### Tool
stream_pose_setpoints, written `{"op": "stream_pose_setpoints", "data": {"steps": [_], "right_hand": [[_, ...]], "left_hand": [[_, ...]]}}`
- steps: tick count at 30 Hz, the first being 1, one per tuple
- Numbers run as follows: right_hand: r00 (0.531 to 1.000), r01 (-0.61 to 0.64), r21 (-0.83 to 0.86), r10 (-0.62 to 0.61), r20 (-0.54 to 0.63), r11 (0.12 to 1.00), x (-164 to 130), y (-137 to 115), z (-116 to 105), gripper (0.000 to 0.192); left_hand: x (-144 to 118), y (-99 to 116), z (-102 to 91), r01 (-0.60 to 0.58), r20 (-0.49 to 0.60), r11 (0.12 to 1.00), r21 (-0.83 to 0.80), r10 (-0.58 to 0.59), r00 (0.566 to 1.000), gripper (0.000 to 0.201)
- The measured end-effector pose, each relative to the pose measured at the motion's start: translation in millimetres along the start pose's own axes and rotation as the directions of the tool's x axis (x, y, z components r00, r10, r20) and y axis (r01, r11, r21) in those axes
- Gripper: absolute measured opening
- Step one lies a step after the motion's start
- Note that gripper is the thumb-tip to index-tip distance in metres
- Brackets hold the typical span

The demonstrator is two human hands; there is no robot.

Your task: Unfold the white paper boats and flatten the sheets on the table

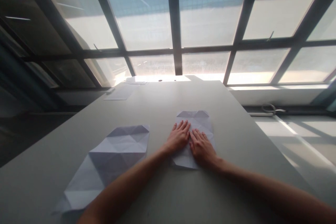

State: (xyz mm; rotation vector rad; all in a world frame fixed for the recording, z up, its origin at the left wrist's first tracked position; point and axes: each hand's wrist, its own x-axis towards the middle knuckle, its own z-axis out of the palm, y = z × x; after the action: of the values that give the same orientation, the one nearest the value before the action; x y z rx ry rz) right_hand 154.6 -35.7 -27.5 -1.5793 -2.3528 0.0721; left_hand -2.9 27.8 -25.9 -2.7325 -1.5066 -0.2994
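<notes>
Folded paper sheet: white, lying on the table under both hands; sticks out beyond the fingertips at the far end and past the wrists' inner side at the near end. Shaded flap with slanted corners beyond the fingers, crease lines across the bare part.
Left hand: palm down, flattened, fingers extended and close together, pointing away from the body. Rests on the left part of the folded sheet, nothing gripped.
Right hand: palm down, flattened, fingers extended up and to the left. Rests on the right part of the folded sheet, nothing gripped.
Hand gap: hands just beside each other, angled inward; can't tell if they touch.
Creased paper sheet: larger, white, left of the left hand, well apart from it. Fold lines split it into light and shaded facets; left forearm covers part of its near right side.
Flat white papers: far left of both hands, near the table's far end.
Table: pale top under both hands, running away ahead of them.
Window: dark-framed panes, beyond the table, ahead of the hands.
Cable: looped, light, off the table, far right of the right hand.
</notes>
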Motion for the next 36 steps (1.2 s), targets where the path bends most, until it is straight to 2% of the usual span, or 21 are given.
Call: {"op": "stream_pose_setpoints", "data": {"steps": [3,6,13,17,19,21,26,31,36], "right_hand": [[0.998,0.047,0.015,-0.047,0.047,0.999,-15,-6,-1,0.063],[0.998,0.005,0.005,-0.005,0.069,1.000,-18,-3,-3,0.064],[0.992,-0.098,-0.035,0.101,0.073,0.995,-8,1,4,0.061],[0.985,-0.127,-0.035,0.130,0.110,0.991,14,9,7,0.060],[0.993,-0.082,-0.028,0.084,0.080,0.996,29,17,7,0.061],[0.997,-0.033,-0.019,0.034,0.076,0.999,43,28,7,0.058],[0.996,-0.062,-0.027,0.064,0.062,0.998,73,63,5,0.057],[0.982,-0.183,-0.074,0.185,0.029,0.980,96,91,4,0.058],[0.955,-0.297,-0.132,0.298,-0.019,0.946,104,87,3,0.058]], "left_hand": [[-1,0,-3.5,-0.011,-0.001,1.000,0.002,0.011,1.000,0.049],[-2,4,-7.3,-0.019,-0.001,1.000,-0.008,0.019,1.000,0.049],[-8,17,-7.5,-0.117,0.011,0.993,-0.008,0.118,0.993,0.051],[-5,16,-4.0,-0.088,0.022,0.996,0.007,0.087,0.996,0.053],[-4,15,-1.9,-0.060,0.021,0.998,0.024,0.060,0.998,0.054],[-4,14,-0.1,-0.041,0.011,0.999,0.035,0.041,0.999,0.056],[-6,14,1.5,-0.040,-0.008,0.998,0.054,0.040,0.999,0.057],[-5,15,1.0,-0.038,-0.009,0.997,0.069,0.038,0.999,0.058],[-5,16,0.4,-0.034,-0.013,0.997,0.063,0.035,0.999,0.058]]}}
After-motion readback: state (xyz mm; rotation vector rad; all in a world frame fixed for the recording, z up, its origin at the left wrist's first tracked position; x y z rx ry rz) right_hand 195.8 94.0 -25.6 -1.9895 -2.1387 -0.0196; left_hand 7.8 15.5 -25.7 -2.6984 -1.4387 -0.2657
